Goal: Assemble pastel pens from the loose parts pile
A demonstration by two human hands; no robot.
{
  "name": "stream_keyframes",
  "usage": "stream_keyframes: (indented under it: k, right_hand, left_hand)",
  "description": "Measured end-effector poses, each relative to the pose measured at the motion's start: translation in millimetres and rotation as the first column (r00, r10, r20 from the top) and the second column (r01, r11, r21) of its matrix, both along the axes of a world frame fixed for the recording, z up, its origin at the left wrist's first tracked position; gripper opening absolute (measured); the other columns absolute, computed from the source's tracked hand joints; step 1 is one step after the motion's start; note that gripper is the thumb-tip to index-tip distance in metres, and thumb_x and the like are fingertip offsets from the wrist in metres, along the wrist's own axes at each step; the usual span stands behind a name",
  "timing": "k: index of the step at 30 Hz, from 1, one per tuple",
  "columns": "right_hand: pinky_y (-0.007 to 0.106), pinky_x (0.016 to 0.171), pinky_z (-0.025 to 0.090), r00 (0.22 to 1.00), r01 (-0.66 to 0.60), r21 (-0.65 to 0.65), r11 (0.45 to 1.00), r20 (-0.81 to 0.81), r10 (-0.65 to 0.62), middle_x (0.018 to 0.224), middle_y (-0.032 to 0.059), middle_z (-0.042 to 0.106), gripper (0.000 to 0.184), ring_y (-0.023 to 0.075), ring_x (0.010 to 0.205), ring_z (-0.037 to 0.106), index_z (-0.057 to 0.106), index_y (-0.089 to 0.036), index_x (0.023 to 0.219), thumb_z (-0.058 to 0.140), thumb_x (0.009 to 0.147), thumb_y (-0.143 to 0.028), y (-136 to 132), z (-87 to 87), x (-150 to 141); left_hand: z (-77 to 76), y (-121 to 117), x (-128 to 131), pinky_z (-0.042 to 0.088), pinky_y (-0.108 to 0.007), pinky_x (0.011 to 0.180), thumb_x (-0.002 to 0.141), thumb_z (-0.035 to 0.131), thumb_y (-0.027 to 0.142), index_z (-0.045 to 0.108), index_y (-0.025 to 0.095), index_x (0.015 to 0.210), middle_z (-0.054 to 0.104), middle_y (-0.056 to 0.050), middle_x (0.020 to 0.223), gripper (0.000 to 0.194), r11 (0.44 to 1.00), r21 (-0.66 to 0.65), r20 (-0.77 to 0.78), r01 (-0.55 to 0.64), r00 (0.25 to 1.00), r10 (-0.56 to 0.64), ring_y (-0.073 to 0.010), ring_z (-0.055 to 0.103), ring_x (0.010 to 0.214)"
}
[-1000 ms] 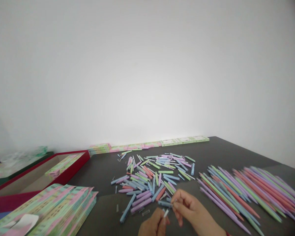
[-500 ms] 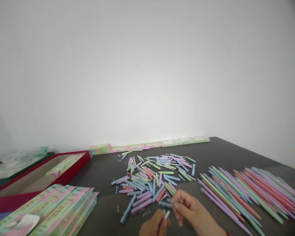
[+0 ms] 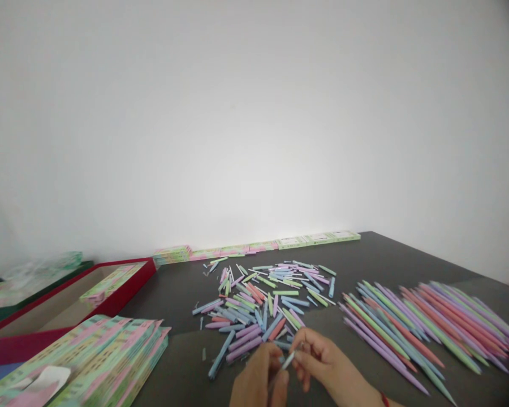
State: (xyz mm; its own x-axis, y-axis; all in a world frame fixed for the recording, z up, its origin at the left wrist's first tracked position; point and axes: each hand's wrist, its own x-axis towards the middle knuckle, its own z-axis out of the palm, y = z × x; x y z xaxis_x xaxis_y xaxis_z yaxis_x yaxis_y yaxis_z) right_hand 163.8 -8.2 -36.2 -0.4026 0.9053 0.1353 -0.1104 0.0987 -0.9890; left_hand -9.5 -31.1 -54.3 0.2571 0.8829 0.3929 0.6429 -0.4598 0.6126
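Note:
My left hand (image 3: 261, 381) and my right hand (image 3: 322, 364) meet low in the middle of the view over a dark table (image 3: 186, 367). Both pinch a thin white refill-like stick (image 3: 287, 360) between their fingertips. Just beyond them lies a loose heap of short pastel pen parts (image 3: 263, 299) in blue, pink, green and purple. To the right, long pastel pen barrels (image 3: 415, 328) lie in rows.
A stack of pastel printed cards (image 3: 89, 362) sits at the near left. Behind it stands a red tray (image 3: 68, 305) holding more cards. Flat pastel boxes (image 3: 258, 249) line the table's far edge by a white wall. A green tray (image 3: 8, 305) is at far left.
My left hand has risen and moved up against my right hand, and the white stick now spans both sets of fingertips. The camera has tipped slightly down.

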Motion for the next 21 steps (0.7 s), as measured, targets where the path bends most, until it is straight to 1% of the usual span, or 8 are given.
stream_keyframes:
  k: [2,4,6,8,11,14,16,21]
  right_hand:
    - [0.019,0.046,0.04,0.994,0.084,-0.027,0.996,-0.07,-0.086,0.059,-0.0044,0.055,0.026,0.0072,0.046,0.047,0.053,-0.017,0.079,0.059,0.079,-0.042,5.9,1.9,4.2]
    - [0.019,0.047,0.039,0.977,0.16,-0.064,0.985,-0.129,-0.167,0.059,-0.0052,0.054,0.024,0.0068,0.047,0.046,0.052,-0.018,0.078,0.058,0.08,-0.04,12.7,2.3,9.2]
    - [0.019,0.047,0.037,0.966,0.2,-0.085,0.976,-0.15,-0.211,0.059,-0.0053,0.054,0.023,0.0067,0.046,0.045,0.051,-0.018,0.076,0.059,0.08,-0.039,18.5,1.3,13.5]
    - [0.019,0.046,0.036,0.966,0.217,-0.083,0.973,-0.123,-0.226,0.057,-0.0059,0.053,0.023,0.0066,0.044,0.044,0.05,-0.018,0.074,0.058,0.079,-0.039,22.0,-0.3,16.2]
    - [0.02,0.044,0.033,0.968,0.244,-0.04,0.969,-0.056,-0.245,0.055,-0.0066,0.052,0.021,0.007,0.042,0.043,0.05,-0.018,0.073,0.055,0.08,-0.037,23.2,-1.2,18.0]
    - [0.021,0.047,0.033,0.958,0.284,0.004,0.959,-0.045,-0.284,0.054,-0.0069,0.052,0.019,0.0074,0.042,0.043,0.049,-0.018,0.074,0.052,0.082,-0.034,22.6,1.8,19.7]
    - [0.022,0.049,0.033,0.948,0.317,0.039,0.948,-0.046,-0.315,0.052,-0.0076,0.05,0.017,0.0077,0.042,0.041,0.049,-0.018,0.075,0.05,0.084,-0.033,21.8,5.8,21.3]
    - [0.024,0.053,0.034,0.932,0.356,0.134,0.925,0.013,-0.361,0.047,-0.0086,0.046,0.017,0.0091,0.043,0.04,0.049,-0.019,0.075,0.048,0.086,-0.031,15.8,17.4,22.1]
  left_hand:
    - [12.6,1.5,-7.4,0.046,-0.029,0.07,0.087,0.034,0.025,0.051,0.02,0.099,0.063,-0.005,0.084,0.021,0.996,0.07,-0.002,-0.051,0.999,0.051,-0.018,0.061,0.075]
    - [18.3,4.4,-12.4,0.045,-0.035,0.08,0.083,0.039,0.018,0.054,0.019,0.098,0.062,-0.007,0.091,0.021,0.996,0.08,-0.118,-0.031,0.992,0.041,-0.0216,0.059,0.088]
    - [16.6,7.3,-13.6,0.043,-0.042,0.084,0.073,0.05,0.015,0.059,0.02,0.095,0.064,-0.009,0.095,0.024,0.998,0.064,-0.273,-0.012,0.962,0.029,-0.0272,0.057,0.096]
    - [11.1,9.6,-12.5,0.042,-0.046,0.083,0.068,0.055,0.014,0.062,0.021,0.091,0.065,-0.008,0.097,0.025,0.998,0.052,-0.384,-0.044,0.921,0.061,-0.0312,0.056,0.097]
    - [3.8,12.7,-13.3,0.043,-0.045,0.081,0.071,0.054,0.012,0.063,0.022,0.081,0.066,-0.006,0.092,0.016,0.993,0.067,-0.444,-0.101,0.888,0.12,-0.0303,0.057,0.095]
    - [-1.2,16.5,-20.3,0.044,-0.04,0.078,0.077,0.052,0.014,0.061,0.022,0.081,0.065,-0.005,0.087,0.013,0.995,0.087,-0.406,-0.04,0.911,0.072,-0.0267,0.059,0.091]
    - [-6.0,19.1,-24.9,0.045,-0.037,0.076,0.081,0.05,0.019,0.059,0.022,0.085,0.065,-0.005,0.086,0.01,0.994,0.112,-0.323,-0.003,0.946,0.04,-0.0249,0.06,0.087]
    - [-20.5,21.9,-22.4,0.043,-0.038,0.073,0.09,0.034,0.039,0.055,0.022,0.084,0.062,-0.006,0.08,0.028,0.977,0.184,-0.065,-0.107,0.991,0.121,-0.0248,0.058,0.079]
